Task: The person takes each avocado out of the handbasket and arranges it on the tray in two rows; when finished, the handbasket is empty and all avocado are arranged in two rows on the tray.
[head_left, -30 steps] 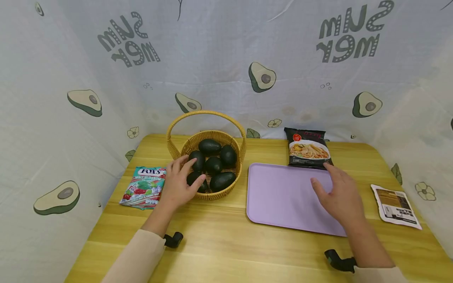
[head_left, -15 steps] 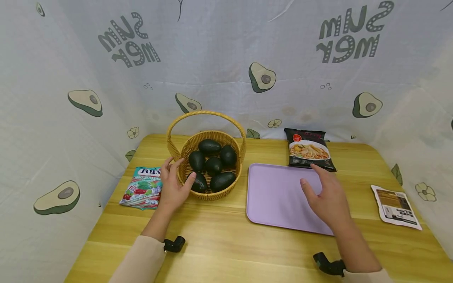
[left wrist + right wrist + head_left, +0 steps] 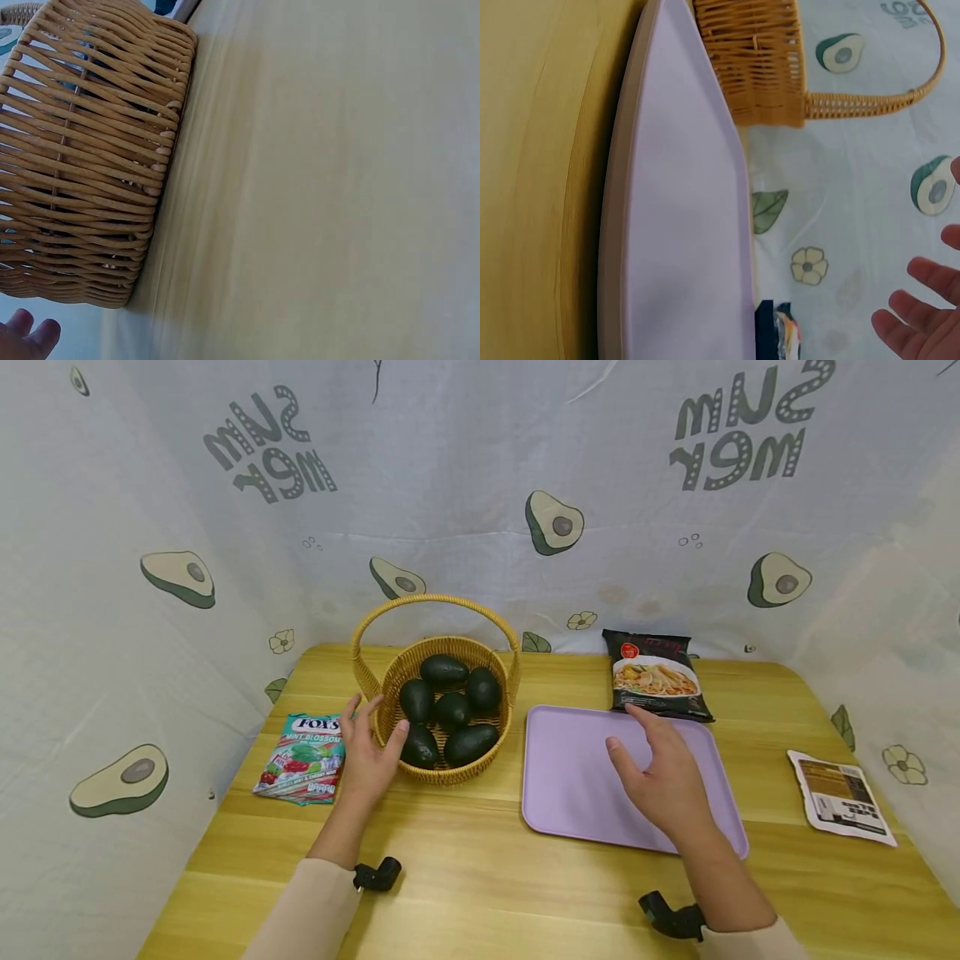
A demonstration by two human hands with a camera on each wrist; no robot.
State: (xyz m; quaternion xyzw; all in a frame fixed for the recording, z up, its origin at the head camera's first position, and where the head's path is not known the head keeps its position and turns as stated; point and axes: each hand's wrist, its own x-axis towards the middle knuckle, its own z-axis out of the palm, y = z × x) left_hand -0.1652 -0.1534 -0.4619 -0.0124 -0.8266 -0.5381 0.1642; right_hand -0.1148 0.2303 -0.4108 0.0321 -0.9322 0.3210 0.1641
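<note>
In the head view a round wicker basket [image 3: 499, 752] with a tall arched handle holds several dark green avocados [image 3: 471, 745]. My left hand [image 3: 369, 762] is at the basket's left front side, fingers spread and holding nothing; its fingertips [image 3: 46, 331] show low in the left wrist view, below the woven wall. Over the purple tray [image 3: 570, 777] hovers my right hand [image 3: 663, 781], thumb and fingers apart, with nothing in it. The right wrist view shows these fingers [image 3: 934, 277] spread beside the tray, which is bare.
A teal bag of mint candy [image 3: 303, 760] lies left of the basket. Behind the tray lies a black noodle packet [image 3: 654, 677]. A white and brown pouch [image 3: 840, 797] sits at the table's right side. A printed curtain [image 3: 450, 468] hangs around the wooden table [image 3: 465, 893].
My right hand has moved left across the tray, uncovering its right end. My left hand has drawn back slightly from over the avocados to the basket's left rim.
</note>
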